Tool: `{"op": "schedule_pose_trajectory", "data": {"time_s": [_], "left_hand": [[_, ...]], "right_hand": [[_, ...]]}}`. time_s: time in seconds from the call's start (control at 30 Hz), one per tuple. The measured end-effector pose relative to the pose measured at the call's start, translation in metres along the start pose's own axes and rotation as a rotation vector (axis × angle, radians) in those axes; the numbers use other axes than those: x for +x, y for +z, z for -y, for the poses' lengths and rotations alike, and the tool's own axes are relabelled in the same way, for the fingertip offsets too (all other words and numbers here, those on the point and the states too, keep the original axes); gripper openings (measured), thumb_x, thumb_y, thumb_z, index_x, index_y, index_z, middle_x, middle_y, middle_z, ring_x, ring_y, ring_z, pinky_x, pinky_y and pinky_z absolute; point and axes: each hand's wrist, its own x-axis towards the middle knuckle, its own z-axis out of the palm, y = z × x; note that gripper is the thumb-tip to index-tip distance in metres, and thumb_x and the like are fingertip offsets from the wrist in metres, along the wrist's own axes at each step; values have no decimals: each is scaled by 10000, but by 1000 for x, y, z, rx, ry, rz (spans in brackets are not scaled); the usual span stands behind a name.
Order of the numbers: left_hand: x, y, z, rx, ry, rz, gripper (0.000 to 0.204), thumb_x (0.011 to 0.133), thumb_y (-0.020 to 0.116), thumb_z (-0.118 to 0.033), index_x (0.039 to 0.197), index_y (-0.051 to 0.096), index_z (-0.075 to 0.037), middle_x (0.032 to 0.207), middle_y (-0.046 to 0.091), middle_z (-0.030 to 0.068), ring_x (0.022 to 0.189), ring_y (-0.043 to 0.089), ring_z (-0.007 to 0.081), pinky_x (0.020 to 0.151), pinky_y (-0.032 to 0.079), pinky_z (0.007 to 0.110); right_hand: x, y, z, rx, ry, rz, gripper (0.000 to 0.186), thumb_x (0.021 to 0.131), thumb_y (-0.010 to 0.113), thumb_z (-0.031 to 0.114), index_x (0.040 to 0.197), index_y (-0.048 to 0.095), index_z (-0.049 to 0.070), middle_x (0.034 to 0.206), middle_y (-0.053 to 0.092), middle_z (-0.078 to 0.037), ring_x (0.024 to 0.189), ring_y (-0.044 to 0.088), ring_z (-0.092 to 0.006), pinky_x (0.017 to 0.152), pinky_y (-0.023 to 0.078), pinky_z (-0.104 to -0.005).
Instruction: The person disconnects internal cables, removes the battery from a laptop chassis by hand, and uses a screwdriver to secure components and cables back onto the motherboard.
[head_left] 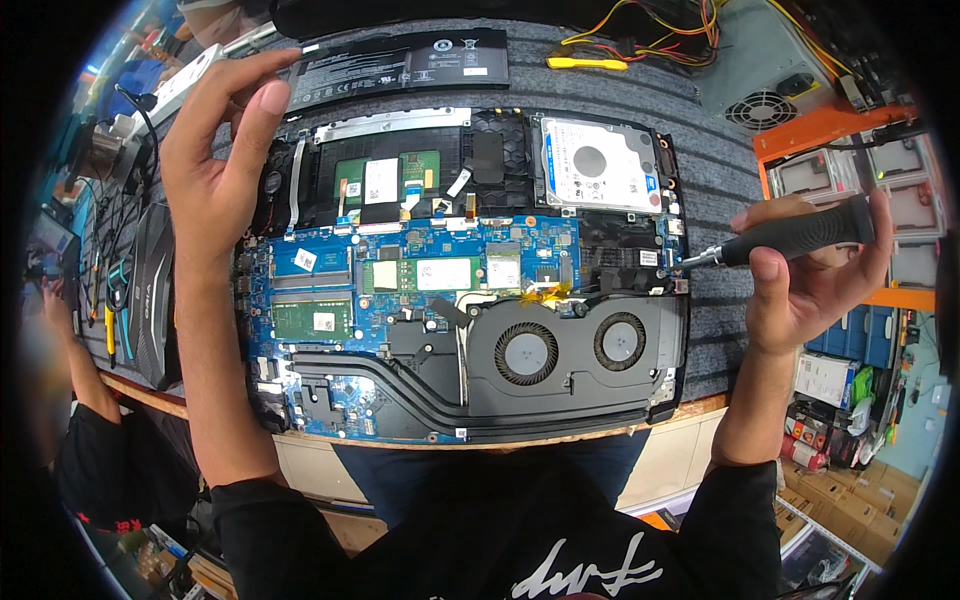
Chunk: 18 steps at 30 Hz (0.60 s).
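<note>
A: Item one, nearest the front edge of the surface?

B: Opened laptop, base cover off, lying flat on a grey ribbed mat. Its near edge sits just at the front edge of the surface. Two cooling fans and black heat pipes along the near side; blue mainboard behind them.

A: Hands?

B: Right hand, at the right edge of the mat, grip clenched around a black-handled screwdriver. The tip meets the laptop's right edge, beside a small port block. Left hand, over the laptop's far left corner, fingers spread and loose, grip released; whether the fingertips touch the battery behind them, I cannot tell.

A: Middle of the laptop?

B: Memory slots at left, a slim card centre, then an empty battery bay with a green board in it. Silver hard drive in the far right corner of the chassis.

A: Free room?

B: A bare strip of mat to the right of the laptop, between it and the right hand. Little to the left: the forearm lies along that side.

A: Far edge?

B: Flat black battery pack lying just beyond the laptop. Yellow-handled tool to its right, then a bundle of coloured wires leading to a grey power supply box at the far right corner.

A: Surroundings?

B: Orange shelving with clear cases at right; boxes on the floor below. Another person's arm at far left, next to hand tools.
</note>
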Motion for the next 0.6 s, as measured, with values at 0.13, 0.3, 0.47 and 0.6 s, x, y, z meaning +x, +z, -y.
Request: {"op": "schedule_pose_trajectory", "data": {"time_s": [0.13, 0.3, 0.47, 0.6], "left_hand": [[1, 2, 0, 23, 10, 0, 230, 1004, 671, -178, 1183, 737, -50, 957, 682, -1, 795, 546, 64, 707, 407, 208], [-1, 0, 2, -7, -9, -3, 219, 994, 681, -171, 1167, 743, -52, 949, 682, -13, 766, 521, 51, 683, 391, 200], [-1, -5, 4, 16, -49, 60, 248, 1028, 634, -149, 1215, 720, -12, 1135, 720, 49, 938, 638, 96, 845, 503, 241], [-1, -5, 1, 18, 28, 28, 249, 1034, 631, -154, 1215, 718, -7, 1076, 712, 38, 952, 645, 102, 879, 504, 251]], "right_hand": [[1, -1, 0, -2, -5, -14, 1018, 869, 797, 79, 1573, 64, 38, 819, 710, -214, 722, 696, -242, 719, 546, -317], [2, 3, 2, 32, 24, -22, 996, 884, 790, 91, 1575, 75, 43, 823, 713, -209, 731, 693, -234, 732, 541, -317], [-1, -2, -1, -89, 12, -31, 938, 928, 769, 154, 1576, 98, 50, 837, 718, -193, 745, 682, -215, 742, 518, -291], [-1, -3, -3, -109, -5, -10, 908, 950, 750, 165, 1579, 105, 54, 860, 724, -198, 752, 682, -207, 746, 510, -281]]}}
